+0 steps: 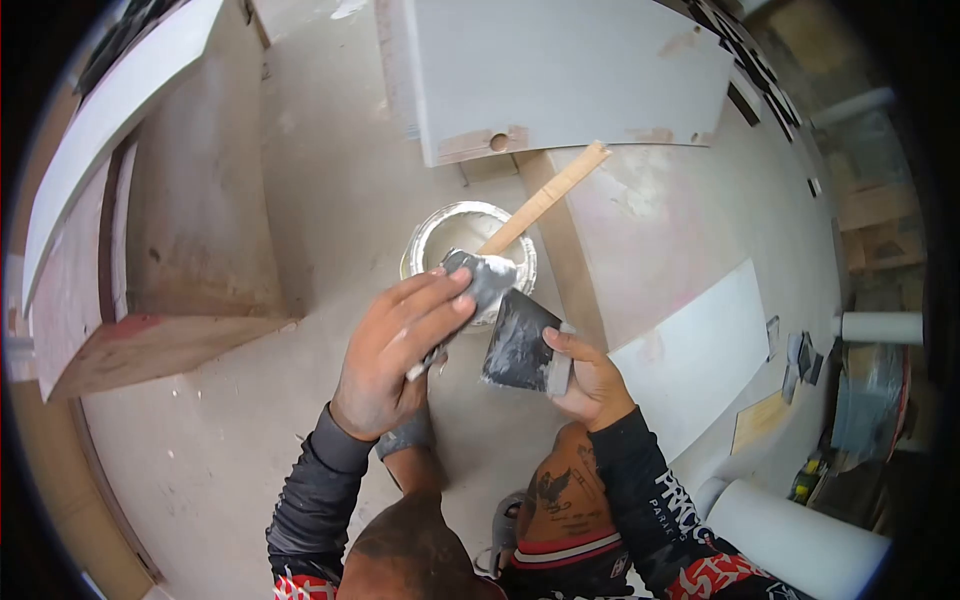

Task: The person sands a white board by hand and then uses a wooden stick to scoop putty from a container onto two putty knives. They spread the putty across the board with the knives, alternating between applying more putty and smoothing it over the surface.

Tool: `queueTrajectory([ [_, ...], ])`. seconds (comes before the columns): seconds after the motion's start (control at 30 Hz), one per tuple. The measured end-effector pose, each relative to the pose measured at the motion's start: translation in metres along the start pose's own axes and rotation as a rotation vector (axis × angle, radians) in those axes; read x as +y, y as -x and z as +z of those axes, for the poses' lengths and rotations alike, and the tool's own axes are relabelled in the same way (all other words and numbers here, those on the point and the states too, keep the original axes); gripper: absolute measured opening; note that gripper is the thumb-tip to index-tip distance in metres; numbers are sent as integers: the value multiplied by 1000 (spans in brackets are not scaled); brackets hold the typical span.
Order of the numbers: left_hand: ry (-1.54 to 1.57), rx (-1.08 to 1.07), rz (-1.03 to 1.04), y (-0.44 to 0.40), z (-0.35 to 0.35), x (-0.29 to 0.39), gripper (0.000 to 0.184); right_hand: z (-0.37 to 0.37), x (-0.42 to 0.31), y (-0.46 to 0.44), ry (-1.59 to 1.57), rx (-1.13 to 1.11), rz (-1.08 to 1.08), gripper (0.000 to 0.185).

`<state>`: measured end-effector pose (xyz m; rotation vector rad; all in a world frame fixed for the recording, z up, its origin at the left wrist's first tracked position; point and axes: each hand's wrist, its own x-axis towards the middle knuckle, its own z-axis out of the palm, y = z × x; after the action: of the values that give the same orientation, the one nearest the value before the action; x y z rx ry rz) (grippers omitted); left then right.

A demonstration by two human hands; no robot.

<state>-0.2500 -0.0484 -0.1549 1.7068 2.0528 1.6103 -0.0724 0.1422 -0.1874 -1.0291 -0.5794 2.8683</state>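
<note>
My left hand [395, 335] is closed on a dark putty spreader [483, 283] with a lump of white filler along its upper edge. My right hand [590, 385] grips a second black putty spreader [518, 345], its flat face smeared with white. The two spreaders are close together, their edges nearly meeting or touching; I cannot tell which. Just beyond them stands an open bucket [416, 252] with a filler-coated rim and whitish filler inside. A wooden stick [555, 195] leans out of it toward the upper right. The spreaders hide the bucket's near side.
A large pale panel [570, 70] with brownish patches lies beyond the bucket. At the left is a wooden box-like piece [200, 200] with a white top edge. On the right are a white board [700, 350], dark scraps [800, 360] and a white roll [800, 540].
</note>
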Motion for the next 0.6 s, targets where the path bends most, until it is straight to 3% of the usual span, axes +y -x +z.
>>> queueTrajectory([
  [0.13,-9,-35,195,-1,6,3,54,39,-9,5,-69,-74,13,38],
  [0.27,-102,-93,195,1,12,9,51,58,-18,14,-41,-161,56,41],
  [0.37,-265,-147,214,-2,-1,8,52,59,-21,24,-73,-102,33,39],
  [0.43,-359,-196,159,1,-4,4,53,42,-29,32,-145,-396,-36,40],
  [0.47,-447,-251,107,2,-5,0,54,47,-33,39,-98,-400,-132,42],
  [0.5,-225,-182,104,4,1,-16,46,64,-31,46,108,-121,-369,47],
  [0.53,-229,-179,98,15,9,-16,46,68,-33,57,209,-128,-476,49],
  [0.6,769,391,-742,18,29,4,33,65,-32,64,606,-167,-770,46],
])
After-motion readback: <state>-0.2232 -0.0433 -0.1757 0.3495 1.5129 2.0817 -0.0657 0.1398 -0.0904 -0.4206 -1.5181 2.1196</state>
